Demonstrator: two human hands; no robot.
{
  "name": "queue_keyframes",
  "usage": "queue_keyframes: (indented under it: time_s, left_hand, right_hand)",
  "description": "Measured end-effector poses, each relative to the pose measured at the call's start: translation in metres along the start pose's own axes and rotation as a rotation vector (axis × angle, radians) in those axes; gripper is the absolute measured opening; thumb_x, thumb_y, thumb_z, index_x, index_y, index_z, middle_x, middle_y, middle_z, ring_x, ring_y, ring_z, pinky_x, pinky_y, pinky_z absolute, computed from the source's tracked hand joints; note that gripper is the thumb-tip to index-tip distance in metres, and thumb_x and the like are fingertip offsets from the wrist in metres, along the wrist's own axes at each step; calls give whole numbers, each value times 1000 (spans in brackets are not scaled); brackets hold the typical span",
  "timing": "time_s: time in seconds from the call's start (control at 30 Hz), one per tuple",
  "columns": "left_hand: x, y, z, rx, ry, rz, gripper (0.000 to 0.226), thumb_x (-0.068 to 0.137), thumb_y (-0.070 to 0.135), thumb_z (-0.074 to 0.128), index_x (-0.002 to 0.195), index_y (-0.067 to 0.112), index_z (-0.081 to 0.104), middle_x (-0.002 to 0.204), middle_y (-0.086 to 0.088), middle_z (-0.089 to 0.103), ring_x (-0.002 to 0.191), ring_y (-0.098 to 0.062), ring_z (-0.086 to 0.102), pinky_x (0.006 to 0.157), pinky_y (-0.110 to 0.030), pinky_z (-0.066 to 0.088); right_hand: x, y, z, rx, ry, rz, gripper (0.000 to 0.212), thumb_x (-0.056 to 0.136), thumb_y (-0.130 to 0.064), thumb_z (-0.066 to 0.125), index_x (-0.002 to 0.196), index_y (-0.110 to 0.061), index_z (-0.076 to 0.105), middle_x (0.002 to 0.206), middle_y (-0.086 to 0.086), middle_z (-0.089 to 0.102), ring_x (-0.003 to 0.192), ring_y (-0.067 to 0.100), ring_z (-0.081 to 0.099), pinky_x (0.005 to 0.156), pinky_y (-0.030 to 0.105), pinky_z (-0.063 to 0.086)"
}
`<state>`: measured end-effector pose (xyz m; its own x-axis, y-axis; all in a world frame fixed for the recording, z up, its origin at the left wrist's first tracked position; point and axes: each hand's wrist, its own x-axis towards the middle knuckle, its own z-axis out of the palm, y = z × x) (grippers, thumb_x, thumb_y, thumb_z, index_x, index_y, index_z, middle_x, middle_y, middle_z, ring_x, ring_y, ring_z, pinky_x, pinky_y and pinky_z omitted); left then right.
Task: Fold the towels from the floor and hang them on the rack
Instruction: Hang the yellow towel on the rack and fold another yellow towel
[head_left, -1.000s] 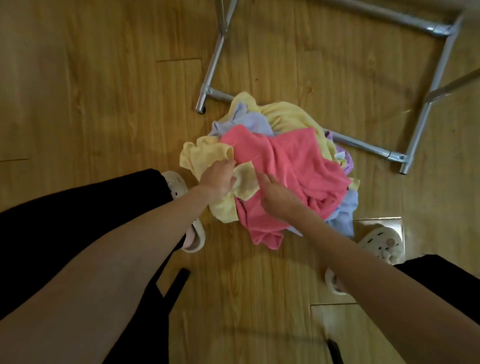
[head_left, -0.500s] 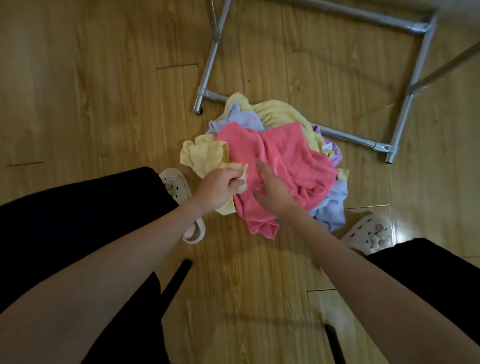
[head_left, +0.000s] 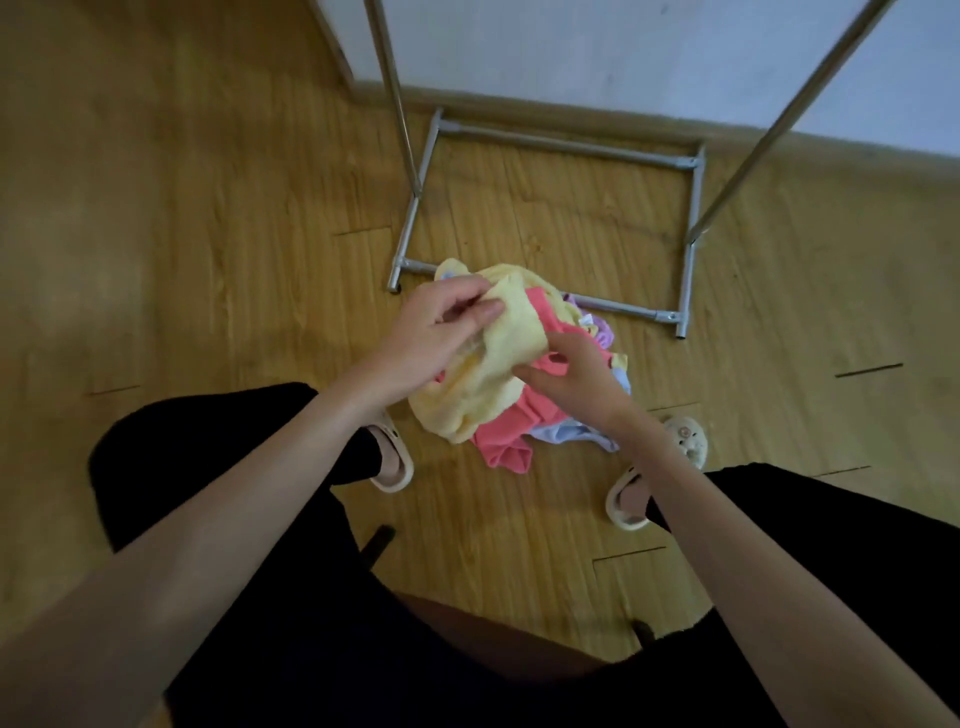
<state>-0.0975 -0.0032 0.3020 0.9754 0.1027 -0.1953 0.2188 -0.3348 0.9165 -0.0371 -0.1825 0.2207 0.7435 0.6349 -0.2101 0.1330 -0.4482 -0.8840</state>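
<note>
L hand (head_left: 441, 332) pinches top edge of yellow towel (head_left: 488, 379), fingers clenched on it. R hand (head_left: 576, 371) grips same towel's lower right side. Towel bunched btwn both hands, lifted over pile (head_left: 524, 431) on floor (head_left: 208, 234). Rack (head_left: 561, 145) base just beyond hands.

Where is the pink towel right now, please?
In the head view, the pink towel lies in the pile on the floor, centre frame, partly under the yellow towel that both hands hold, just before the rack's base bar.
</note>
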Motion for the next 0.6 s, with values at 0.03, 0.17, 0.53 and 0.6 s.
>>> queue_keyframes:
  time_s: [0.03, 0.17, 0.53, 0.6]
  left_hand:
    - [-6, 14, -3, -36, 36, 15, 23, 94, 19, 54, 87, -2, 62, 76, -21, 58, 72, -12, 53, 67, -27, 40]
    - [-30, 60, -14, -180, 189, 9, 17, 96, 12, 53, 82, 13, 62, 71, 1, 56, 63, -3, 52, 57, -15, 39]
    - [-65, 158, -34, -108, 186, 152, 21, 93, 24, 60, 77, 12, 62, 62, 4, 56, 55, -3, 52, 51, -15, 40]
    - [-65, 175, -32, -245, 246, 180, 20, 95, 21, 56, 77, 15, 59, 62, 6, 56, 55, -3, 52, 52, -16, 41]
  right_hand:
    - [-8, -12, -8, 7, 20, -16, 12, 85, -11, 69, 96, -12, 70, 80, -22, 63, 73, -9, 58, 67, 10, 40]
    - [-34, -56, -34, 31, 175, -119, 26, 91, -11, 60, 74, -30, 54, 56, -15, 45, 54, 1, 41, 56, 16, 31]
    - [-80, -161, -89, 28, 352, -325, 32, 96, -11, 53, 64, -14, 50, 53, -12, 36, 50, 2, 32, 49, 14, 27]
    - [-86, -170, -96, 41, 422, -316, 40, 95, -14, 57, 60, -28, 42, 47, -15, 37, 47, 1, 32, 47, 13, 25]
